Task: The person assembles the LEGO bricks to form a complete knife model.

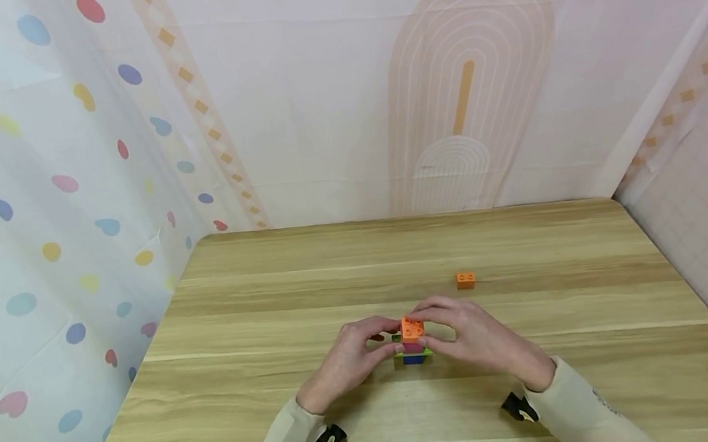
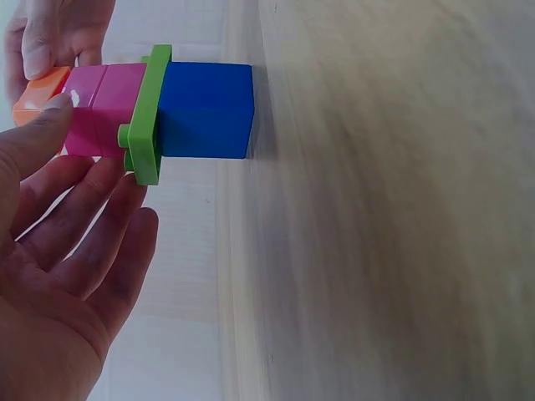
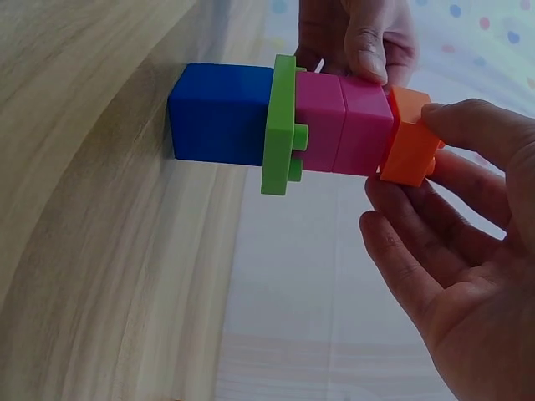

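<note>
A small tower of toy building bricks stands on the table between both hands. At its foot is a blue brick (image 2: 209, 109), with a flat green plate (image 3: 278, 125) over it that juts out past the sides. Two pink bricks (image 3: 343, 125) are stacked above the plate. My left hand (image 1: 356, 353) grips the pink part between thumb and fingers. On top, an orange brick (image 1: 412, 329) with studs up is pinched by my right hand (image 1: 474, 333). It looks slightly tilted against the upper pink brick in the right wrist view.
Another orange brick (image 1: 465, 281) lies on the wooden table (image 1: 259, 292), beyond the right hand. Patterned cloth (image 1: 294, 114) hangs behind the table and along its sides. Black straps (image 1: 331, 438) are at both wrists.
</note>
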A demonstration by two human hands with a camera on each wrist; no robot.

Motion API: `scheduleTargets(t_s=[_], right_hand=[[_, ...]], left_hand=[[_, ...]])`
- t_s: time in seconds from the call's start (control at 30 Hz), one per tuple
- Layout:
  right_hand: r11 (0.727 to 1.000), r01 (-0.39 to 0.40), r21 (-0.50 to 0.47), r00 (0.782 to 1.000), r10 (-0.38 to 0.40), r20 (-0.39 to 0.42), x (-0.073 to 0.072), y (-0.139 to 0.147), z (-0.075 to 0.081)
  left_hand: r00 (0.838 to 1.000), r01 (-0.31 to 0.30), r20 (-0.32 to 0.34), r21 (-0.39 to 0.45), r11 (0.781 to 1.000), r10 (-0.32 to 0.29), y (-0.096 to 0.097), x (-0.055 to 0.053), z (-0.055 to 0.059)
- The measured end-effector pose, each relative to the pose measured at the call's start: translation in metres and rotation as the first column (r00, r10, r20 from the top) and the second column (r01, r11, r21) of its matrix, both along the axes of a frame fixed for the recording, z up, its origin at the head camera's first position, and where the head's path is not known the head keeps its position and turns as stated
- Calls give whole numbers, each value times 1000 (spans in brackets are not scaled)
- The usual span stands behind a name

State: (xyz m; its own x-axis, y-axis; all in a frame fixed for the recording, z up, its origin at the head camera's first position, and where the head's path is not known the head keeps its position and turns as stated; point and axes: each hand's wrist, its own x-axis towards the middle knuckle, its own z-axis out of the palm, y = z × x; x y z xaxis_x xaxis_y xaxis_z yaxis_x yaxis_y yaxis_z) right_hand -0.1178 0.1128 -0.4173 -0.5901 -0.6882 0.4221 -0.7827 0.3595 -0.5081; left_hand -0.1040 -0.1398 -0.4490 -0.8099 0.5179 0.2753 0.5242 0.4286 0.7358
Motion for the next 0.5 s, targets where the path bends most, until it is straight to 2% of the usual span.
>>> scheduleTargets(t_s=[0.27,0.5], right_hand=[[1000,-25,4,1000,25,0,-2,-1,2],[998,-49,-24,996,47,-81,-4,-3,-4]], left_hand=[[999,16,-28,11,1000,-16,0,-2,-1],[999,13,-32,-2,1000,-13,0,0,-2]])
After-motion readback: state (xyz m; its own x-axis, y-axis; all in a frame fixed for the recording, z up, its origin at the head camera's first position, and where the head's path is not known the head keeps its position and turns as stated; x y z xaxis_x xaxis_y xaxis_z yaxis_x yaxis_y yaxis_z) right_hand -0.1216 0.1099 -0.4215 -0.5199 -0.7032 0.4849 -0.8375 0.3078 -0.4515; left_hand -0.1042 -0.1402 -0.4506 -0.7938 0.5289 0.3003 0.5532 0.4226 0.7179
